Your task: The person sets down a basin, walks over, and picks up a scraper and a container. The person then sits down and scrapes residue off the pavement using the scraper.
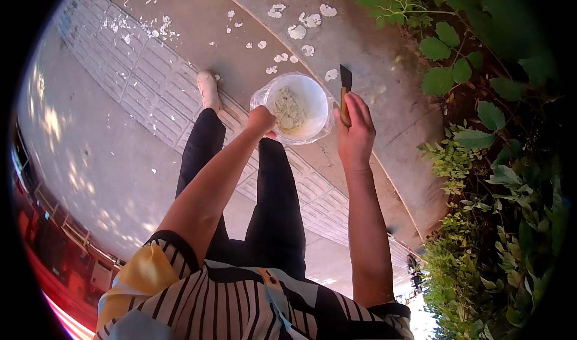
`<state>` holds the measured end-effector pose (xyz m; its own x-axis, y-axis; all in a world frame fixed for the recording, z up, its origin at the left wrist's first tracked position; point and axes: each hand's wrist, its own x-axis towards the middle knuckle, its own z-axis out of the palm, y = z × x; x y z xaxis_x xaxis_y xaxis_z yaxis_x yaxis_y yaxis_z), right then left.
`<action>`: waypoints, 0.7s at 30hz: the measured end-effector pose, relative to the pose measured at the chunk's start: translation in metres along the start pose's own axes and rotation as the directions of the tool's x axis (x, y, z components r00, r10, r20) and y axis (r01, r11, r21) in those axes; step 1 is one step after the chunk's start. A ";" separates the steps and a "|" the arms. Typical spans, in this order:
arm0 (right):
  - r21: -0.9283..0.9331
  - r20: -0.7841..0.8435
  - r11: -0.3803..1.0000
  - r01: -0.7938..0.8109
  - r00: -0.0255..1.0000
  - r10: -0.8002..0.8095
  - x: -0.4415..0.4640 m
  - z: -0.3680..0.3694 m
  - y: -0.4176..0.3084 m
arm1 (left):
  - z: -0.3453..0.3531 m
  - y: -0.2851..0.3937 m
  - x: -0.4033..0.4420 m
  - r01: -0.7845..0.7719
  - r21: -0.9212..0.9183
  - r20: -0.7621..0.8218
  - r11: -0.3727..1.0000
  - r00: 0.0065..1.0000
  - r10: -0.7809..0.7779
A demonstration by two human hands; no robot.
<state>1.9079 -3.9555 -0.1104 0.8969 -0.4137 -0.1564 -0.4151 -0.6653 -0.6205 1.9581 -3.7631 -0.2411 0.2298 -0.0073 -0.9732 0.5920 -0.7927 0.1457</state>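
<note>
My left hand point(262, 121) is closed on the near left rim of a white bucket point(314, 103), which has clear plastic film around its outside. Inside the bucket lies a pale, crumbly heap of scraps point(289, 109). To the right of the bucket, my right hand point(357, 127) grips the wooden handle of a scraper point(345, 77). The scraper's dark flat blade points away from me and touches nothing that I can make out.
White flakes point(297, 32) are scattered over the pavement and the stone kerb point(384, 100). Green leafy plants point(475, 139) line the right side. A strip of ridged paving point(150, 69) crosses beneath my legs, near my light shoe point(208, 89). Something red point(57, 250) stands at the lower left.
</note>
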 end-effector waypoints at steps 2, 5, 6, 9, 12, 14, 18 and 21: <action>-0.044 0.066 0.996 0.076 0.995 -0.073 -0.017 0.009 -0.020 | -0.014 0.014 0.001 -0.039 0.099 -0.042 0.994 0.998 0.044; -0.035 0.084 0.998 -0.042 0.995 0.045 -0.045 0.003 -0.041 | -0.024 0.012 0.012 -0.060 0.105 0.005 0.993 0.998 0.060; -0.040 -0.008 0.996 -0.075 0.997 0.075 -0.041 -0.003 -0.037 | -0.029 0.011 0.015 -0.058 0.095 0.032 0.994 0.998 0.055; 0.003 -0.093 0.946 -0.324 0.942 0.323 -0.028 -0.008 -0.014 | -0.047 0.010 0.014 -0.073 0.093 0.075 0.993 0.995 0.066; 0.013 -0.033 0.985 -0.172 0.985 0.172 0.007 -0.003 -0.051 | -0.070 0.018 0.011 -0.014 0.070 0.068 0.997 0.998 0.009; 0.026 -0.098 0.995 -0.095 0.991 0.097 0.046 0.004 -0.068 | -0.085 0.020 0.018 -0.027 0.070 0.067 0.997 0.998 0.022; -0.034 -0.013 0.985 -0.167 0.986 0.167 0.085 0.029 -0.086 | -0.117 0.033 0.018 -0.107 0.151 -0.026 0.983 0.993 0.112; -0.024 0.086 0.994 -0.109 0.990 0.110 0.057 0.042 -0.112 | -0.130 0.038 0.029 -0.132 0.187 -0.015 0.973 0.990 0.137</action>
<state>2.0122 -3.8784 -0.0820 0.8554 -0.4296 -0.2894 -0.5136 -0.6308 -0.5816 2.0873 -3.7141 -0.2404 0.3208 -0.1067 -0.9411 0.4017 -0.8845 0.2372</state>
